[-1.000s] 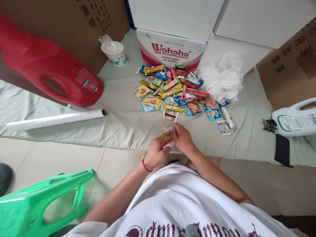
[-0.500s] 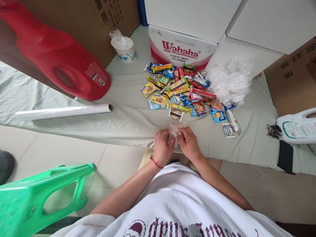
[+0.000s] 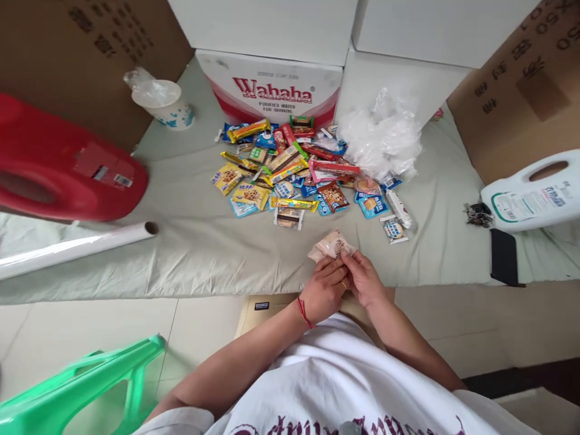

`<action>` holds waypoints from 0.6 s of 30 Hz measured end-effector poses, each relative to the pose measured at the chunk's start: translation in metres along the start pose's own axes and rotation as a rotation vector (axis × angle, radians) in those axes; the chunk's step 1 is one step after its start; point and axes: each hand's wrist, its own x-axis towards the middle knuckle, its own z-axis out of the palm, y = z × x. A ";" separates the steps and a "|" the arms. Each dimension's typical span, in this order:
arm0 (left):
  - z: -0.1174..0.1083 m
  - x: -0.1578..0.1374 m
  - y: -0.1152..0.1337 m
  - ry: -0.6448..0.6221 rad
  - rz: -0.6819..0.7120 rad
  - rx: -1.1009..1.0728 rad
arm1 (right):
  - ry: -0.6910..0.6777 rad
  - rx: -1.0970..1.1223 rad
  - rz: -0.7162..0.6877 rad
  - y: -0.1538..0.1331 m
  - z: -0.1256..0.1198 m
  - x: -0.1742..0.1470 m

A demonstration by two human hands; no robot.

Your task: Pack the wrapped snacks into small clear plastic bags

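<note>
A small pale packet (image 3: 333, 244) with brown print and a clear, shiny wrapping is pinched between my hands at the front edge of the covered table. My left hand (image 3: 322, 289), with a red cord on the wrist and a ring, has its fingers closed over the packet's near side. From the right, my right hand (image 3: 365, 279) grips the same packet, thumb on top. The two hands touch, and part of the packet is hidden under the fingers. Just beyond lies a loose pile of wrapped snacks (image 3: 290, 166), some yellow, red and blue.
Crumpled clear plastic bags (image 3: 383, 139) sit right of the pile, before a Wahaha box (image 3: 272, 90). Leftward are a paper cup (image 3: 167, 112), a red jug (image 3: 67, 163) and a wrapped roll (image 3: 86, 244). A white bottle (image 3: 534, 196) and black phone-like object (image 3: 504, 257) lie right. A green stool (image 3: 86, 386) stands below.
My view has swung to the right. The crumpled clear wrapping between my hands now shows as a smoother pale packet with brown print. My left hand has turned and come against my right.
</note>
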 end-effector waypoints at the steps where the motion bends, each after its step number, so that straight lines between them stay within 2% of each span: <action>1: -0.001 0.005 0.000 -0.018 0.037 -0.029 | 0.030 0.021 -0.006 0.000 -0.005 0.003; 3: -0.009 0.012 0.002 -0.045 0.085 -0.108 | 0.102 0.064 -0.058 -0.005 -0.019 0.009; 5: -0.023 0.010 0.000 -0.035 0.065 -0.154 | 0.206 0.088 -0.183 -0.023 -0.044 0.015; 7: -0.043 -0.002 -0.010 0.004 -0.019 -0.088 | 0.361 0.084 -0.360 -0.054 -0.084 0.027; 10: -0.077 -0.033 -0.041 0.139 -0.235 0.101 | 0.644 0.031 -0.581 -0.120 -0.163 0.065; 12: -0.096 -0.053 -0.064 0.192 -0.383 0.251 | 0.761 0.035 -0.562 -0.165 -0.212 0.104; 14: -0.108 -0.068 -0.081 0.240 -0.508 0.377 | 0.877 -0.065 -0.445 -0.202 -0.246 0.149; 16: -0.110 -0.077 -0.091 0.266 -0.592 0.462 | 0.885 -0.197 -0.362 -0.230 -0.263 0.193; 18: -0.106 -0.082 -0.093 0.274 -0.596 0.502 | 0.846 -0.286 -0.370 -0.251 -0.266 0.235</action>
